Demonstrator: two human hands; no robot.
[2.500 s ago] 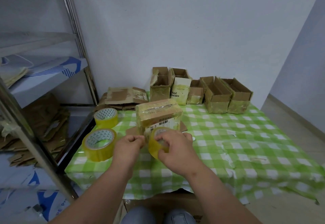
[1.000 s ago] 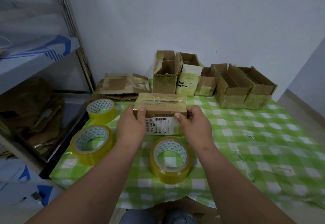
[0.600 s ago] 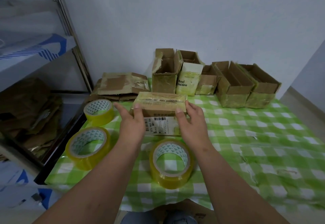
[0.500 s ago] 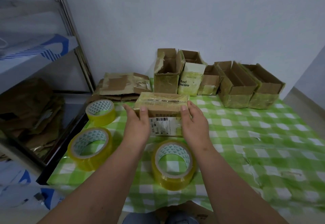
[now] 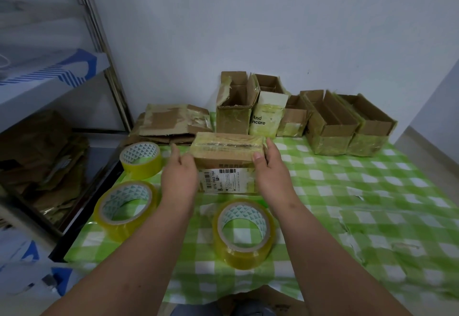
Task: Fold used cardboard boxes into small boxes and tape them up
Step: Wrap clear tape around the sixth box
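The taped box (image 5: 227,152) stands on the green checked tablecloth (image 5: 372,191) toward the back middle of the table, its top seam sealed with clear yellowish tape and a white shipping label (image 5: 224,180) with a barcode on the side facing the person. The right hand (image 5: 269,169) holds the box's right end, thumb on the front face near the upper corner and the other fingers reaching round the end and over the top edge. The left hand (image 5: 180,173) is at the box's left end with fingers fairly straight and relaxed; it seems to touch the box's left corner, though the blur there makes contact hard to confirm. Just in front of the box, between the 2 forearms, a roll of yellowish tape (image 5: 244,232) lies flat. A second roll (image 5: 126,207) lies flat to the left of the left forearm, and a third roll (image 5: 140,159) lies behind that one, near the table's left edge. Behind the box, along the white wall, stands a row of 5 open boxes (image 5: 330,127) with taped bottoms, one of them white-fronted with printed lettering (image 5: 264,119). To the left of that row, flattened cardboard pieces (image 5: 171,123) are stacked. Beside the table on the left is a metal shelving rack (image 5: 104,50) with more flattened cardboard (image 5: 42,157) on its lower shelf
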